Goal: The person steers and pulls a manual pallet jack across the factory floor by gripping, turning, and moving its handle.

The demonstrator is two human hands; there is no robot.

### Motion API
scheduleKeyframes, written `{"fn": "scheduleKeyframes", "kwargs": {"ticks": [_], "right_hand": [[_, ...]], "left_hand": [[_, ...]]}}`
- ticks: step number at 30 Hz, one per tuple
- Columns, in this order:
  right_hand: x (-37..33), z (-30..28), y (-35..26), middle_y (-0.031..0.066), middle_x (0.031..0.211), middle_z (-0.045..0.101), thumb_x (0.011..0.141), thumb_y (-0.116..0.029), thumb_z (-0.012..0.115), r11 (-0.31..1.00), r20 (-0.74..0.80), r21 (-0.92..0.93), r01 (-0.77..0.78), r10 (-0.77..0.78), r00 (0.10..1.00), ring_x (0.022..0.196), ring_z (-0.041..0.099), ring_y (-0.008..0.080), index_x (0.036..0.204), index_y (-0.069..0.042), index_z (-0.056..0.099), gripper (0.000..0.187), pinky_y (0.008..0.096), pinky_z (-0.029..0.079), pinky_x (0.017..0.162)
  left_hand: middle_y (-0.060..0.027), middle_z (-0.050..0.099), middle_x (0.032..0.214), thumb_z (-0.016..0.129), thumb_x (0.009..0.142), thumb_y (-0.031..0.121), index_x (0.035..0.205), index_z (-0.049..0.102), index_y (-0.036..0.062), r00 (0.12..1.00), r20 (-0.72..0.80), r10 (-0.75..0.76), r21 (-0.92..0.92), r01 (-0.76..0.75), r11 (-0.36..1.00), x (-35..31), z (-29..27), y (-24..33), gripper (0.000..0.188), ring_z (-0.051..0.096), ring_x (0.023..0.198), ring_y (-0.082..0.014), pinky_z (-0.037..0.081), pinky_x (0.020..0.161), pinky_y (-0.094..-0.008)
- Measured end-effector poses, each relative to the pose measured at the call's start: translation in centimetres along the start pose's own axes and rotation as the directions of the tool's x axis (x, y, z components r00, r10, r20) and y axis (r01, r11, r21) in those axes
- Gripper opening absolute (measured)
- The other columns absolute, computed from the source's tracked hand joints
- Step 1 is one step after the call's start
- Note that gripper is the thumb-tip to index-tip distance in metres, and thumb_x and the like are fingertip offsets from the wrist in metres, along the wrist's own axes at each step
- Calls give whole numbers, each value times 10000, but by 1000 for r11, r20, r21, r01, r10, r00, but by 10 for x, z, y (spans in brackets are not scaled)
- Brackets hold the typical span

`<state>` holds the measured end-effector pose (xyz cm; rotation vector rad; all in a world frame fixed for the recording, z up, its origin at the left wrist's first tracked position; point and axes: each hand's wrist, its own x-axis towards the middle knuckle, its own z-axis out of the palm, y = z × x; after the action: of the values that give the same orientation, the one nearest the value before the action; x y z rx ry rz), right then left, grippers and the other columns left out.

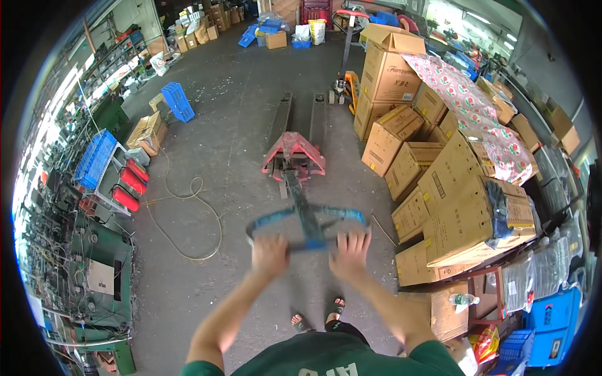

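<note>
- Pallet jack [295, 145], one, red, two forks: on the floor ahead of you
- Handle [306, 216], one: your left hand [269, 255] and right hand [350, 254] on opposite sides, fingers curled over it
- Cartons [392, 139], many: stacked along your right
- Orange jack [353, 91], one: near the right fork's tip
- Hose [220, 232], one: looped, floor left
- Red cylinders [132, 180], three: farther left
</note>
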<state>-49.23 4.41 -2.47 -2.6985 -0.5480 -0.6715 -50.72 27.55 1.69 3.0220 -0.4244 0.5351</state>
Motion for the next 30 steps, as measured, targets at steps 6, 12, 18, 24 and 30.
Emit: {"fn": "scheduleKeyframes", "kwargs": {"ticks": [6, 12, 18, 24, 30], "right_hand": [[-194, 70, 5, 254, 1292, 321, 688, -320, 626, 996, 510, -72, 47, -4, 860, 1229, 282, 464, 1257, -34, 397, 677, 680, 170, 1006], [-201, 100, 34, 171, 1171, 532, 698, -311, 632, 998, 847, -49, -32, 59, 528, 1147, 443, 416, 1098, -107, 568, 453, 631, 253, 948], [-117, 61, 53, 137, 839, 667, 679, -242, 617, 998, 889, 28, -53, -1, 458, 807, 620, 360, 831, -87, 648, 219, 518, 440, 760], [54, -9, 62, 133, 744, 656, 642, -237, 636, 984, 694, 175, 36, -149, 705, 676, 615, 345, 781, -81, 612, 211, 437, 469, 572], [255, -71, 65, 71, 726, 639, 682, -259, 631, 995, 366, 82, 65, -91, 926, 643, 603, 291, 786, -132, 596, 168, 403, 454, 567]], "left_hand": [[-82, 614, 753, 524, 798, 215, 808, 554, 109, 928, 370, -47, -75, 80, 994, -171, 121, 57, 110, 598, 686, -286, 419, 703, -417], [-91, 653, 810, 526, 811, 259, 885, 584, 110, 791, 612, 4, -54, 36, 998, -194, 160, 79, 176, 633, 812, -283, 431, 758, -418], [-113, 681, 861, 511, 788, 237, 919, 594, 96, 603, 797, 7, -100, 120, 988, -124, 101, 71, 210, 647, 787, -334, 474, 688, -445], [-102, 623, 663, 562, 675, 170, 743, 591, 91, 839, 543, -26, -185, 150, 971, 23, -31, 17, 108, 578, 591, -351, 440, 519, -426], [-50, 547, 605, 615, 583, 120, 701, 537, 115, 976, -209, 56, -19, -61, 998, 195, -65, -68, 141, 516, 520, -298, 397, 491, -399]]}}
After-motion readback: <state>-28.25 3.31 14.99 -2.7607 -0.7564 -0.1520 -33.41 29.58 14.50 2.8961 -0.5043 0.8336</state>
